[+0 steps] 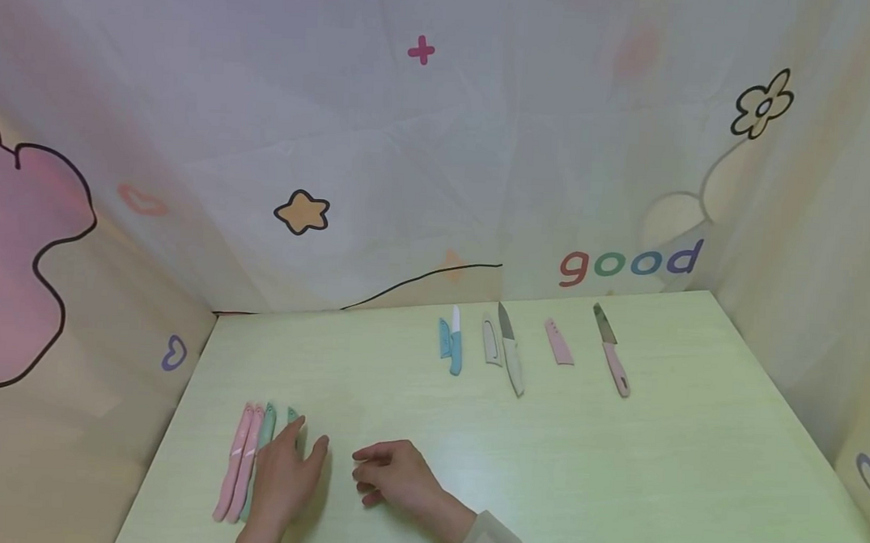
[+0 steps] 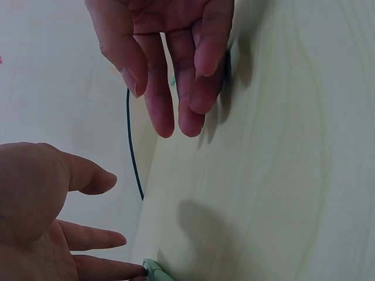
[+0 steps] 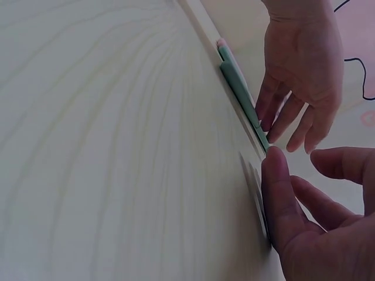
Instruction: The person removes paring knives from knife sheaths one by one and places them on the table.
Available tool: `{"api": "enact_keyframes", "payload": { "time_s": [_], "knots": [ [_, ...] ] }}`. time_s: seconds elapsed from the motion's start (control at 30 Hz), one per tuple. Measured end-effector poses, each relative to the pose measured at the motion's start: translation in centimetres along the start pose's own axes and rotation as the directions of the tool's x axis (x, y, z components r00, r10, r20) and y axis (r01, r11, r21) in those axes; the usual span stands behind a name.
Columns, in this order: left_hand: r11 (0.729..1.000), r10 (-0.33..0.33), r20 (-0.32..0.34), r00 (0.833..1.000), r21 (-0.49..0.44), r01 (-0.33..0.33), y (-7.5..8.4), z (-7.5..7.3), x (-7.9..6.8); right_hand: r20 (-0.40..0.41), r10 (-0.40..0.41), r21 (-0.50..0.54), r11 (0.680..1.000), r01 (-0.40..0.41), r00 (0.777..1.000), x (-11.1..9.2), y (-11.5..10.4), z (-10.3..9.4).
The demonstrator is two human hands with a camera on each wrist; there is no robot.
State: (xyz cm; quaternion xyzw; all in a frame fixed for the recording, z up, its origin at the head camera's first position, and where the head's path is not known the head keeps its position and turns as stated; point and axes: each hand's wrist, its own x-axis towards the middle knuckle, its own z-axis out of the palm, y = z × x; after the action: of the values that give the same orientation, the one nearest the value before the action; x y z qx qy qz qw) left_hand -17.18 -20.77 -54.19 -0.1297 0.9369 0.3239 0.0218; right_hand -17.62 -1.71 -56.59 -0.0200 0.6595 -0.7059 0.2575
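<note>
Spread-fingered left hand [image 1: 285, 471] touches a slim green plastic-looking stick [image 1: 293, 414], best handled lightly to spare slim pink sticks [image 1: 233, 461] left of that hand; right hand [image 1: 397, 480], relaxed, holds nothing.

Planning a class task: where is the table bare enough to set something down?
Bare: the table in front of the pink knife, right of the sleeve, and left of the blue knife. Crowded: by the left hand, green items, pink items and grey knife.
</note>
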Motion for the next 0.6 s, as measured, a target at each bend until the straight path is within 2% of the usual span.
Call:
{"api": "enact_keyframes", "payload": {
  "time_s": [0.17,0.6],
  "knots": [
    [0.999,0.008,0.015,1.0,-0.037,-0.007,0.07,-0.14,-0.23,0.007,0.007,-0.016,1.0,-0.007,1.0,-0.16,-0.13,0.22],
    [0.994,-0.013,0.079,0.997,-0.11,0.022,0.57,-0.06,-0.95,0.032,0.012,-0.04,0.999,-0.01,0.999,-0.12,0.11,0.55]
  ]
}}
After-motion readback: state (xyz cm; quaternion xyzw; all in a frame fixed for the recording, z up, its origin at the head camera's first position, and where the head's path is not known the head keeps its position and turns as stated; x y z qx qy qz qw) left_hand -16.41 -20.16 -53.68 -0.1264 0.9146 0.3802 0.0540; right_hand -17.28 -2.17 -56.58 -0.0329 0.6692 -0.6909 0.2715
